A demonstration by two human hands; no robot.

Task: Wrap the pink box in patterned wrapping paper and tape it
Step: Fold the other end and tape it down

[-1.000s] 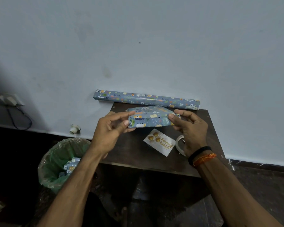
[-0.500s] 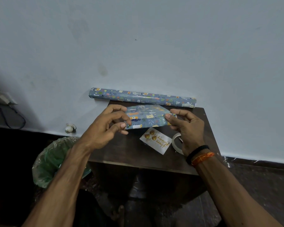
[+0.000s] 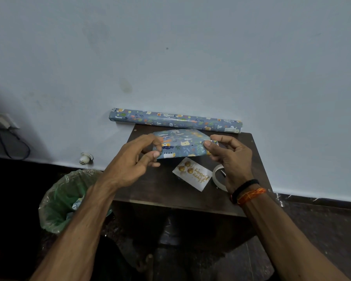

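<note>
Nearest the camera, a green-lined bin [image 3: 69,199] sits left of the dark surface [image 3: 160,189]. Just below the right grip lie a birthday card [image 3: 193,173] and a tape ring [image 3: 218,177]. The left hand [image 3: 134,161] pinches the left end of the wrapped box [image 3: 182,144], thumb and fingers curled onto the patterned paper; the right hand [image 3: 229,157] pinches its right end. Against the earlier frames both grips remain clamped on the box's ends, and it stays raised between them above the surface. Beyond the grips, the wrapping paper roll [image 3: 174,119] lies along the wall.
</note>
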